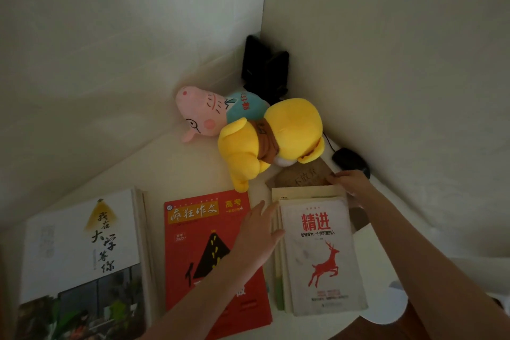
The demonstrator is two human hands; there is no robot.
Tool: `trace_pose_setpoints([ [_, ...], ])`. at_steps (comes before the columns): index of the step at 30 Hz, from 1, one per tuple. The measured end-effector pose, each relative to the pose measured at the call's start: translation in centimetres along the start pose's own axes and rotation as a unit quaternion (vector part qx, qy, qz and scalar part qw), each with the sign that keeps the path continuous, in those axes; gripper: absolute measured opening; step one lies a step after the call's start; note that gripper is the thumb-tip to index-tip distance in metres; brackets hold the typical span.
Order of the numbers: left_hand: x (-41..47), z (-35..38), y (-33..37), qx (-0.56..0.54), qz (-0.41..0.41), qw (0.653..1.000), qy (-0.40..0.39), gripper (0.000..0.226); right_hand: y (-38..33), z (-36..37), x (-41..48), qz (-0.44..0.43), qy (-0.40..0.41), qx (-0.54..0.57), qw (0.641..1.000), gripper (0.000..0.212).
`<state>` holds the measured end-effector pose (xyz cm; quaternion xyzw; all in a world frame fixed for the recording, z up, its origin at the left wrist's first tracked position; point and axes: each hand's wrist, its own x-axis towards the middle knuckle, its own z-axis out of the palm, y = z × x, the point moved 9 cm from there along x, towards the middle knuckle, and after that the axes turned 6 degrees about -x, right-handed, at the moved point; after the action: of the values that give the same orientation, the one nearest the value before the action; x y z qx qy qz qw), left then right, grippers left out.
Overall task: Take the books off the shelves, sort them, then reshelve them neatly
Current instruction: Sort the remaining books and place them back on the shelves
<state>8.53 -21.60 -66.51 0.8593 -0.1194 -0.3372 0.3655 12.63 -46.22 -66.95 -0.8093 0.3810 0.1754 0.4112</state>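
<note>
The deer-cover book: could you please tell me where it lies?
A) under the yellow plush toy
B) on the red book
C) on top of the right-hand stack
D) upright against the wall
C: the deer book lies flat as the top of the stack to the right of the red book, apart from the yellow plush toy.

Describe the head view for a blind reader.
A left hand rests against the side of a book stack topped by a white red-deer paperback; a right hand touches its far end. A red book lies beside it.
</note>
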Motion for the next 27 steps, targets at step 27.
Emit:
trace_pose_setpoints([
  [27,0.8,6.6,-2.8,-0.259,-0.142,0.954,0.057,0.056,8.9,-3.3,-9.3,-0.044,0.097,0.137,0.985,0.011],
])
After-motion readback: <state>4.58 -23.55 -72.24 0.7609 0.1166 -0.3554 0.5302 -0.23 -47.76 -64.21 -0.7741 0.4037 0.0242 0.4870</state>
